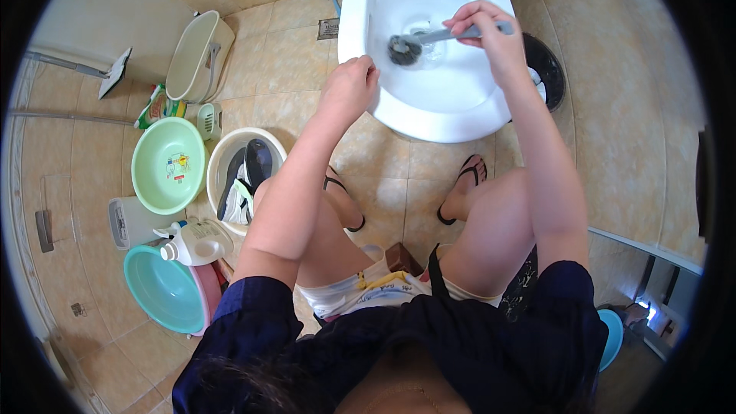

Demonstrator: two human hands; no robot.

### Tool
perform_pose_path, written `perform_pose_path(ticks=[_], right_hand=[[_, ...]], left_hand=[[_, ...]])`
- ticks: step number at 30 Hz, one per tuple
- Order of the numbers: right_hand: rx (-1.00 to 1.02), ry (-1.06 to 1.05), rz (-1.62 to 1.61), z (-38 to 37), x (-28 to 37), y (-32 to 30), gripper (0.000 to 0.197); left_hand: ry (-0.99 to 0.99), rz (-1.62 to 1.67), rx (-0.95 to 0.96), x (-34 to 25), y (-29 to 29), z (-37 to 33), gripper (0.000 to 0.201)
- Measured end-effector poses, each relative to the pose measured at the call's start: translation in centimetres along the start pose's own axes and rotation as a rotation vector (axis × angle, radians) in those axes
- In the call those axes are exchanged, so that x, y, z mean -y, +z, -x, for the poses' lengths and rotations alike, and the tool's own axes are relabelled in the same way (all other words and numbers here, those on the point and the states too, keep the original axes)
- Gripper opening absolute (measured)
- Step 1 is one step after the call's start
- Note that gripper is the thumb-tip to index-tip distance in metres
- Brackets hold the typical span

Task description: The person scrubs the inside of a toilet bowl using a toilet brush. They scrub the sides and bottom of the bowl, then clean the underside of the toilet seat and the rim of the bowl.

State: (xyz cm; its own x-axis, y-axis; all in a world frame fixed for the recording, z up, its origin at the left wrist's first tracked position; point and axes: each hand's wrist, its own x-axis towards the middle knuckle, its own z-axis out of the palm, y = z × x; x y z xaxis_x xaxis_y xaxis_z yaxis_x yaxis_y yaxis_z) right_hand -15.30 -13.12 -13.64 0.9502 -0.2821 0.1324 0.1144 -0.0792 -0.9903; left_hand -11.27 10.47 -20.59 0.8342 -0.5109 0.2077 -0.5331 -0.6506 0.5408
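Observation:
My right hand (487, 27) grips the grey handle (441, 34) of a toilet brush over the white toilet bowl (452, 124). The brush's dark, bristly head (404, 50) is tilted down inside the bowl, left of the drain, and water glints beside it. My left hand (350, 86) is closed, its fingers curled in, at the bowl's left rim. What it holds, if anything, is hidden, and I cannot tell whether it touches the rim.
A black bin (546, 69) stands right of the toilet. To the left are a beige bucket (186, 61), a green basin (169, 184), a tub with shoes (253, 138), a white jug (201, 244) and a turquoise basin (157, 284). My sandalled feet flank the toilet's front.

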Motion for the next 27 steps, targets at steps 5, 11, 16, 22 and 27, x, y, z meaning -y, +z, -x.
perform_pose_path(ticks=[5,11,16,22,27], right_hand=[[0.024,-0.069,-0.137,0.0,2.3,-0.8,0.022],[0.024,0.014,0.024,-0.3,-0.1,0.0,0.023],[0.003,-0.071,-0.094,-0.1,2.7,-0.2,0.024],[0.037,0.004,0.045,-0.5,-0.1,0.8,0.022],[0.022,-0.080,-0.079,-0.4,1.3,0.4,0.023]], left_hand=[[0.025,-0.018,-0.032,0.3,0.0,0.3,0.014],[0.026,-0.018,-0.017,-0.3,0.0,-0.2,0.015],[0.033,-0.042,-0.025,0.1,-0.1,0.0,0.015],[0.015,-0.028,-0.026,-0.1,0.0,0.1,0.014],[0.029,-0.029,-0.040,0.0,-0.1,0.1,0.014]])
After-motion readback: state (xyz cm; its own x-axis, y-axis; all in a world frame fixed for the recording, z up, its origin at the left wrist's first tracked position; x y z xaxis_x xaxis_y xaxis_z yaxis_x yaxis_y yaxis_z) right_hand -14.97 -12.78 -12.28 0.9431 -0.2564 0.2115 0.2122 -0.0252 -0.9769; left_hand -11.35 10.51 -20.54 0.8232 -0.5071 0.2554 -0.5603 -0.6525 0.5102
